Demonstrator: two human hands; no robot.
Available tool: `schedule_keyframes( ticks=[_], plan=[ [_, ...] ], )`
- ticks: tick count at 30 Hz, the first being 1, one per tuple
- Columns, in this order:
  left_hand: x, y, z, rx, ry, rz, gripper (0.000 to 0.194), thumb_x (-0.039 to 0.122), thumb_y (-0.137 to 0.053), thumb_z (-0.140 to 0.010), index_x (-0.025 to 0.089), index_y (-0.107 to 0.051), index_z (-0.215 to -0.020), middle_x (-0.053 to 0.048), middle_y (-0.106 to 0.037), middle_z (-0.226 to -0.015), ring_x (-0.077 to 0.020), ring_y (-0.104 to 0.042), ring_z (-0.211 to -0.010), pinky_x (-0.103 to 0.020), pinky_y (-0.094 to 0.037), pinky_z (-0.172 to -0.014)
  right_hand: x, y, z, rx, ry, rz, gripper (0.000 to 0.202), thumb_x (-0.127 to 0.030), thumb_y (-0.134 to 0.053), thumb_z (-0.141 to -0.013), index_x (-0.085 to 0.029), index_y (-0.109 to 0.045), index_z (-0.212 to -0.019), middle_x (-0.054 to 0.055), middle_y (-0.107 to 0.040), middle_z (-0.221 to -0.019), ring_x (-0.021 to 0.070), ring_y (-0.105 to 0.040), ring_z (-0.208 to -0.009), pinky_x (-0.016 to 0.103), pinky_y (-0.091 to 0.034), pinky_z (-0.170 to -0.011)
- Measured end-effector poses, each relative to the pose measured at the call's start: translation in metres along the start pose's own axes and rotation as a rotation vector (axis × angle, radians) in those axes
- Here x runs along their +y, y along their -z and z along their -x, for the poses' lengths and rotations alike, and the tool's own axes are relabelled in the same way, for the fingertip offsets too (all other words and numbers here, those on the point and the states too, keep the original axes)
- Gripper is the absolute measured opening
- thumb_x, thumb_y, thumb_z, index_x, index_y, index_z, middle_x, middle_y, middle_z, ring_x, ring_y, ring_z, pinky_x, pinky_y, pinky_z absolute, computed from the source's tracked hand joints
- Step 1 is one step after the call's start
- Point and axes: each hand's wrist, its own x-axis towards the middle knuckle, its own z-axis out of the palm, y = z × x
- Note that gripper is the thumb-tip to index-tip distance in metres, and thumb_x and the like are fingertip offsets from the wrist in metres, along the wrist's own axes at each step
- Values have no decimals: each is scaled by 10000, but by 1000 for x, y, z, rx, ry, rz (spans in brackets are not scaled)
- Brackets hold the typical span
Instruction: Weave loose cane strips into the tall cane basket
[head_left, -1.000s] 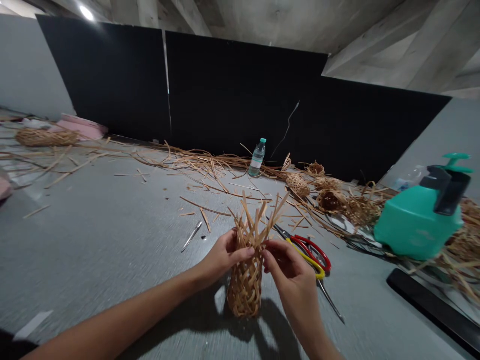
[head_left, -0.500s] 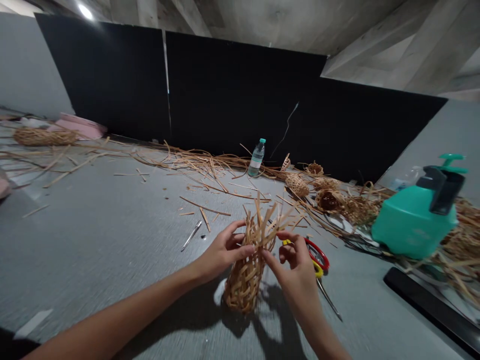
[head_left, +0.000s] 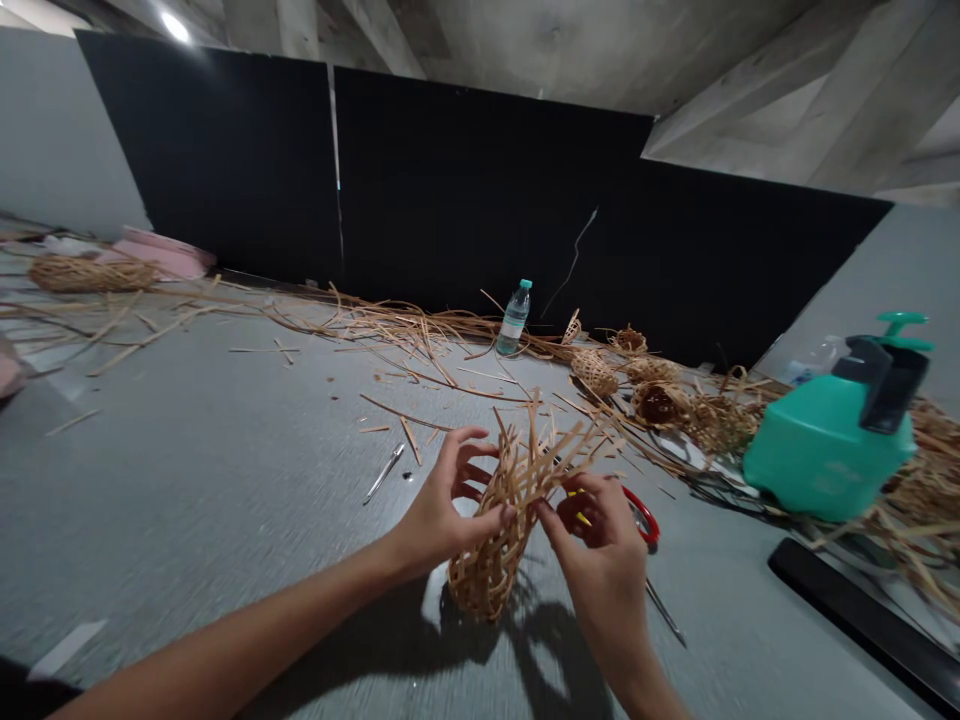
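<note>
A narrow woven basket (head_left: 487, 565) of tan strips leans to the right between my hands, its closed end low and loose strip ends fanning out at its top. My left hand (head_left: 450, 500) holds its left side, thumb across the front and fingers curved behind. At the upper right side, my right hand (head_left: 596, 535) pinches strips between thumb and fingers. Behind my right hand lie scissors (head_left: 651, 528) with red and yellow handles, partly hidden by it.
A silver pen (head_left: 385, 474) lies left of the basket. Farther back stand a water bottle (head_left: 514, 318) and loose strips. To the right are small woven baskets (head_left: 594, 372), a green spray bottle (head_left: 825, 445) and a long black object (head_left: 862, 610).
The basket's top has tilted a little to the right. My right hand has shifted slightly right and covers more of the scissors; my left fingers are raised slightly.
</note>
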Motion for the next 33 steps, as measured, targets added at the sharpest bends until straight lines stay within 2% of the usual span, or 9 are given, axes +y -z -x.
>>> schedule_keyframes(
  ticks=[3, 9, 14, 20, 24, 28, 30, 33],
  plan=[
    [3, -1, 2, 14, -42, -28, 544, 169, -656, -664, 228, -308, -1078, -86, -436, -1148, -176, -540, -890, -353, -453, -786, 0, 0, 2, -133, -12, -20, 72, -251, -581, -744, -184, -560, -760, 17, -542, -730, 147, -545, -611, 274, -472, -517],
    [1, -6, 5, 87, -38, -45, 476, 99, -578, -680, 248, -323, -1053, -49, -407, -1131, -154, -512, -897, -289, -461, -730, -2, -3, 5, -199, -152, -286, 59, -248, -584, -759, -193, -563, -759, -4, -587, -648, 137, -569, -566, 263, -488, -530],
    [-1, -8, 5, 169, 41, 16, 328, 154, -535, -733, 242, -327, -971, -28, -435, -1032, -144, -501, -858, -229, -458, -625, -4, -4, 6, -184, -121, -379, 43, -249, -575, -775, -209, -580, -762, 41, -623, -919, 143, -613, -674, 310, -515, -656],
    [2, -8, 7, 88, -25, -133, 199, 205, -536, -779, 236, -411, -931, -27, -457, -1049, -168, -497, -966, -297, -446, -797, -1, -1, 3, -120, -92, -262, 78, -269, -611, -736, -205, -655, -744, 65, -656, -900, 213, -603, -843, 339, -519, -676],
    [3, -9, 11, 50, -121, -247, 197, 221, -545, -782, 251, -467, -961, -43, -393, -1161, -199, -453, -1057, -306, -458, -794, -1, 0, 1, -95, -121, -236, 81, -265, -647, -697, -198, -675, -734, 52, -667, -778, 180, -601, -652, 292, -504, -521],
    [7, -9, 14, 36, -256, -409, 201, 198, -518, -803, 259, -499, -994, -54, -388, -1168, -221, -362, -1149, -397, -357, -933, -4, -1, 4, -46, -163, -274, 74, -266, -640, -707, -195, -638, -729, 0, -618, -616, 129, -549, -523, 263, -482, -495],
    [11, -5, 13, 66, -295, -477, 149, 193, -482, -827, 252, -533, -954, -54, -378, -1177, -217, -367, -1139, -415, -318, -957, -6, -3, 5, -50, -175, -315, 102, -266, -629, -720, -208, -606, -801, -10, -608, -642, 127, -549, -541, 253, -474, -492],
    [17, 2, 8, 107, -335, -551, 74, 203, -519, -811, 229, -589, -812, -41, -391, -1158, -222, -375, -1129, -406, -307, -949, -9, -4, 7, -139, -197, -394, 244, -257, -612, -738, -240, -543, -971, -8, -609, -712, 146, -578, -621, 256, -478, -517]
  ],
)
